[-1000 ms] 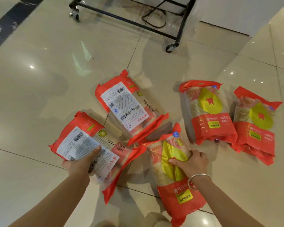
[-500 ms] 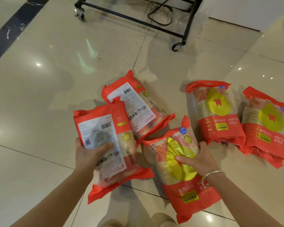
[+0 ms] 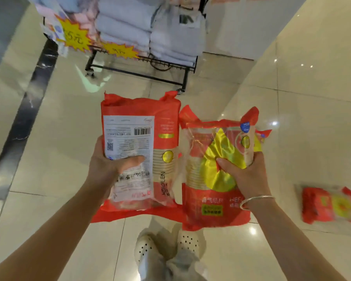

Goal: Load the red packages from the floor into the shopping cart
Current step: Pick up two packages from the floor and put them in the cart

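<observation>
Two red packages held up, one left on the floor

Nearest, below the packages, stand the person's two perforated pale shoes (image 3: pixel 166 248) on the glossy tiled floor (image 3: pixel 312 118). Just above the shoes, the left hand (image 3: pixel 109 169) has its grip closed round the left red package (image 3: pixel 140 155), thumb lying across the white printed label with barcode, fingers hidden behind. That package is held upright with its back side toward the camera, clear of the floor. Right of it, touching or nearly touching edge to edge, the right hand (image 3: pixel 245 175) has its grip closed on the right red package (image 3: pixel 213 179), thumb pressed on the yellow emblem of its front face, fingers wrapped round the far side. A silver bangle (image 3: pixel 255 200) sits on that wrist. Another red edge shows just behind the right red package, at its upper right; I cannot tell what it belongs to.

Well to the right of the held packages, a third red package (image 3: pixel 328 205) lies flat on the floor, blurred.

Farther off, beyond the held packages, stands a black wheeled rack (image 3: pixel 142 72) piled with folded pale goods and hung with yellow starburst price tags (image 3: pixel 75 37). To the left of the rack a dark strip (image 3: pixel 28 110) runs across the tiles
</observation>
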The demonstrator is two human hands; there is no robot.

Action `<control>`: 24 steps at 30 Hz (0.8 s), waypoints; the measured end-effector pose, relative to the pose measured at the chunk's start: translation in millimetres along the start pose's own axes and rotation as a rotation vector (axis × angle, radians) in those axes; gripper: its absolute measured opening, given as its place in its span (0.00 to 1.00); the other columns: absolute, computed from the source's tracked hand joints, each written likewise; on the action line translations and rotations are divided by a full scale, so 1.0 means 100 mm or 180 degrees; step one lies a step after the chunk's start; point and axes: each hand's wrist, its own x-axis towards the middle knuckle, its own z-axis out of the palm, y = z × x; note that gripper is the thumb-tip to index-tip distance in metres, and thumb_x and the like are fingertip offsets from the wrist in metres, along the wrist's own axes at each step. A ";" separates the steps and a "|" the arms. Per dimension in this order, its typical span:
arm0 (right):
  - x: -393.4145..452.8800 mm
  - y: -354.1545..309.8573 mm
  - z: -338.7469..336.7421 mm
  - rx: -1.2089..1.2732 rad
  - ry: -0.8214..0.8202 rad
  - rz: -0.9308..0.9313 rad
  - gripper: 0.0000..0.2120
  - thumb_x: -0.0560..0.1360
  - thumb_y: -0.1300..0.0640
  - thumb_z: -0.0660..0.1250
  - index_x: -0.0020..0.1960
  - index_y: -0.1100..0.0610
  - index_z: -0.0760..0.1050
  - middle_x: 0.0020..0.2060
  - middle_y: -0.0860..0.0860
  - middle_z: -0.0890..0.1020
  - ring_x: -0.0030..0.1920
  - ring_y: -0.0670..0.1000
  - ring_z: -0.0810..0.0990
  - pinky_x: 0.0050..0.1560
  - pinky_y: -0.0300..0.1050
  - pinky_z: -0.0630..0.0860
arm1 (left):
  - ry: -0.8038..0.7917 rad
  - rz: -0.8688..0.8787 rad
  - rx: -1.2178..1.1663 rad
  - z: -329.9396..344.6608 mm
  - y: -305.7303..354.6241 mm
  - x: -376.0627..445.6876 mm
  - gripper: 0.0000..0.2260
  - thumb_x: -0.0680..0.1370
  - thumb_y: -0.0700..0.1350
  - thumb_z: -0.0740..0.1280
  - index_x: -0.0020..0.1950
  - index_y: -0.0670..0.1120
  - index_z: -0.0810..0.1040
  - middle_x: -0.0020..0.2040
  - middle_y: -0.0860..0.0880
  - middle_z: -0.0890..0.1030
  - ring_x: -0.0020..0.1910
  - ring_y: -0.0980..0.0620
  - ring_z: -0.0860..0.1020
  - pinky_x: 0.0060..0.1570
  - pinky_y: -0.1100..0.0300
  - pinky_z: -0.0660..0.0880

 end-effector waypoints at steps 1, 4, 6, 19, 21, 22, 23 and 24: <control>-0.13 -0.28 -0.18 0.0039 0.0050 0.0001 0.29 0.64 0.56 0.81 0.57 0.57 0.68 0.46 0.48 0.77 0.44 0.45 0.77 0.41 0.39 0.71 | -0.0095 0.0099 0.0081 0.01 0.34 -0.13 0.35 0.58 0.40 0.80 0.63 0.49 0.73 0.55 0.50 0.84 0.52 0.49 0.84 0.49 0.47 0.80; -0.57 -1.06 -0.74 0.0134 0.0206 -0.0030 0.28 0.64 0.57 0.81 0.56 0.58 0.67 0.44 0.46 0.77 0.43 0.44 0.77 0.40 0.38 0.72 | -0.0312 0.0321 0.0220 0.05 1.29 -0.56 0.35 0.58 0.41 0.81 0.63 0.46 0.75 0.56 0.47 0.84 0.54 0.45 0.83 0.49 0.44 0.81; -0.89 -1.53 -1.08 0.0181 0.0301 -0.0043 0.29 0.63 0.55 0.81 0.56 0.58 0.67 0.45 0.48 0.77 0.44 0.46 0.78 0.42 0.42 0.74 | -0.0415 0.0399 0.0195 0.10 1.82 -0.86 0.38 0.56 0.43 0.83 0.64 0.44 0.74 0.57 0.46 0.84 0.54 0.46 0.83 0.49 0.46 0.82; -3.01 -2.54 -2.43 0.0704 0.1453 0.0056 0.30 0.64 0.50 0.80 0.55 0.58 0.66 0.44 0.51 0.78 0.42 0.50 0.79 0.37 0.47 0.77 | -0.1295 0.1012 0.0454 0.35 3.56 -2.47 0.36 0.61 0.36 0.82 0.66 0.48 0.72 0.55 0.53 0.83 0.51 0.58 0.82 0.54 0.52 0.79; -3.29 -2.55 -2.55 0.0786 0.1676 0.0090 0.31 0.63 0.48 0.80 0.55 0.58 0.66 0.46 0.52 0.78 0.44 0.52 0.79 0.41 0.51 0.78 | -0.1571 0.1170 0.0567 0.43 3.73 -2.63 0.36 0.61 0.37 0.82 0.66 0.49 0.72 0.55 0.52 0.83 0.52 0.56 0.82 0.52 0.54 0.79; -3.42 -2.55 -2.62 0.0826 0.1799 0.0095 0.32 0.63 0.48 0.80 0.56 0.58 0.66 0.46 0.53 0.78 0.45 0.54 0.80 0.44 0.55 0.80 | -0.1726 0.1244 0.0611 0.49 3.82 -2.71 0.36 0.60 0.38 0.82 0.65 0.50 0.73 0.56 0.52 0.83 0.52 0.55 0.82 0.51 0.55 0.79; -3.55 -2.55 -2.69 0.0886 0.1940 0.0104 0.33 0.63 0.47 0.81 0.56 0.58 0.65 0.47 0.54 0.78 0.46 0.56 0.80 0.46 0.58 0.80 | -0.1869 0.1349 0.0650 0.55 3.90 -2.79 0.36 0.60 0.39 0.83 0.65 0.50 0.73 0.56 0.52 0.83 0.53 0.54 0.82 0.51 0.55 0.79; -3.68 -2.56 -2.76 0.0949 0.2075 0.0103 0.34 0.62 0.47 0.81 0.57 0.58 0.65 0.47 0.54 0.78 0.47 0.57 0.80 0.47 0.60 0.80 | -0.1983 0.1400 0.0692 0.63 3.97 -2.88 0.37 0.59 0.40 0.83 0.65 0.49 0.74 0.56 0.51 0.83 0.55 0.53 0.82 0.53 0.53 0.79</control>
